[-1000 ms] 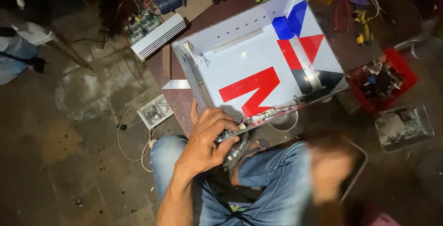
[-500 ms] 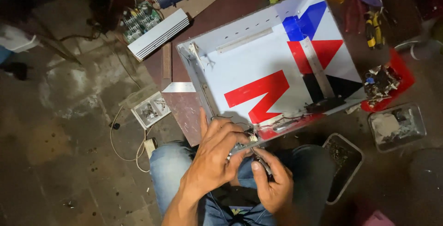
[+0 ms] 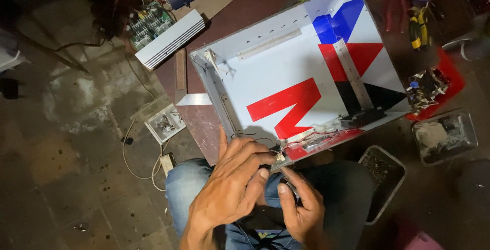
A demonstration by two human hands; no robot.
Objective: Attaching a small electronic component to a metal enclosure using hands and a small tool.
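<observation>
I see left hand point(image 3: 232, 186) reaching in from 7 o'clock, palm down, fingers curled, pinching small connector point(image 3: 278, 159) at near edge of white sign box point(image 3: 286, 76). Right hand point(image 3: 301, 209) at 5 o'clock, palm up, thumb and forefinger closed on small dark part point(image 3: 291, 188). Both over denim-clad lap. Red wires point(image 3: 316, 136) at 1 o'clock from connector. Black tray point(image 3: 383, 178) at 3 o'clock.

panel we work on point(image 3: 286, 76): white, red and blue shapes, black triangle
our jeans point(image 3: 194, 183): blue
tray point(image 3: 449, 76): red
</observation>
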